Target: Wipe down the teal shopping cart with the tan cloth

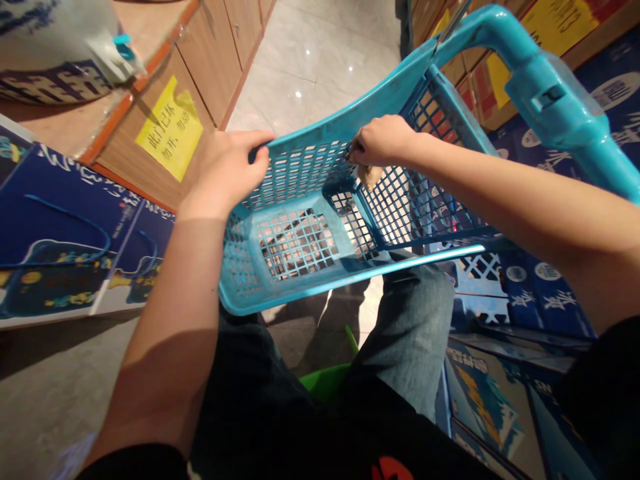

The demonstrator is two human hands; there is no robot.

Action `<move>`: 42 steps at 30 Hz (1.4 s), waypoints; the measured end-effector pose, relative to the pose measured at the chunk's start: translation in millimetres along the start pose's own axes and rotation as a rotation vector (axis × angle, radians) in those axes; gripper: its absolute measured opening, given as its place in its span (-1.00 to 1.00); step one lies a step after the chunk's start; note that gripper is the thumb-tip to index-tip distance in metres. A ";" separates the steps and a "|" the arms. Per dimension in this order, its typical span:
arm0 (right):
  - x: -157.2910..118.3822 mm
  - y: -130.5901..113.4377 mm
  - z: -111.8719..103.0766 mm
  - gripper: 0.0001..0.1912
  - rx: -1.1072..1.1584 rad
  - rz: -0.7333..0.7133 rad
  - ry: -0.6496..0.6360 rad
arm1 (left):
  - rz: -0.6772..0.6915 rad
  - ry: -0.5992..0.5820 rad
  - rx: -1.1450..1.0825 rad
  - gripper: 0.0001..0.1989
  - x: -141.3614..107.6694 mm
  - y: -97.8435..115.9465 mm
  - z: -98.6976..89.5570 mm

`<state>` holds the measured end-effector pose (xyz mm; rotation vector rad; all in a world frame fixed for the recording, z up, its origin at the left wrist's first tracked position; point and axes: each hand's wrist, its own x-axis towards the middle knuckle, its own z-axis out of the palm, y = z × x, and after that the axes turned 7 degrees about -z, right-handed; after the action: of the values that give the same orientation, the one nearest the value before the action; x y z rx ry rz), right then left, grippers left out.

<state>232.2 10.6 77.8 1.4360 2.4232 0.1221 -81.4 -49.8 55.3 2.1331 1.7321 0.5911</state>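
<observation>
A blue plastic shopping basket (320,130) with lattice sides lies tilted across my knees, its open top facing me. My left hand (233,167) is closed over the rim at its left end, thumb on the inner side. Inside the basket, my right hand (383,141) is a fist against the far side wall. Out of its underside hangs a crumpled tan cloth (370,177), mostly hidden by the fingers. The basket's thick blue handle (555,93) sticks out at the upper right.
On the left stands a wooden cabinet (215,40) with a yellow handwritten note (170,130). A white-and-blue jar (60,50) with a tap sits on its ledge. Blue gift bags (65,227) lean below. Stacked blue boxes (530,287) line the right. Something green (325,383) shows beneath me.
</observation>
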 end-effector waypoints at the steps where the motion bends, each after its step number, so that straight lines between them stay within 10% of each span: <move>1: -1.1 -8.4 -0.5 -0.46 -0.001 -0.071 -0.006 | -0.005 0.000 0.005 -0.40 0.3 -0.3 0.3; 8: -4.9 -58.2 -25.5 -0.42 0.112 -0.493 0.007 | -0.005 0.028 0.048 -0.42 5.1 -10.3 6.1; 20: -9.2 11.3 -28.2 -0.40 -0.078 0.277 -0.052 | -0.029 0.022 0.036 -0.37 4.9 -5.3 6.3; 31: -10.1 -68.4 -48.8 -0.46 0.159 -0.273 0.030 | 0.002 0.037 0.028 -0.39 2.8 -7.3 4.1; 38: -10.3 -11.0 -43.4 -0.40 -0.024 0.165 0.000 | -0.016 0.018 -0.006 -0.34 4.6 -9.3 5.5; 42: -4.7 18.5 -15.3 -0.36 -0.080 0.181 -0.057 | -0.016 0.030 -0.031 -0.31 4.1 -9.6 6.2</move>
<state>245.0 17.0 97.6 1.5983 2.2144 0.2137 -85.6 -43.7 45.7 2.0983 1.7426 0.6441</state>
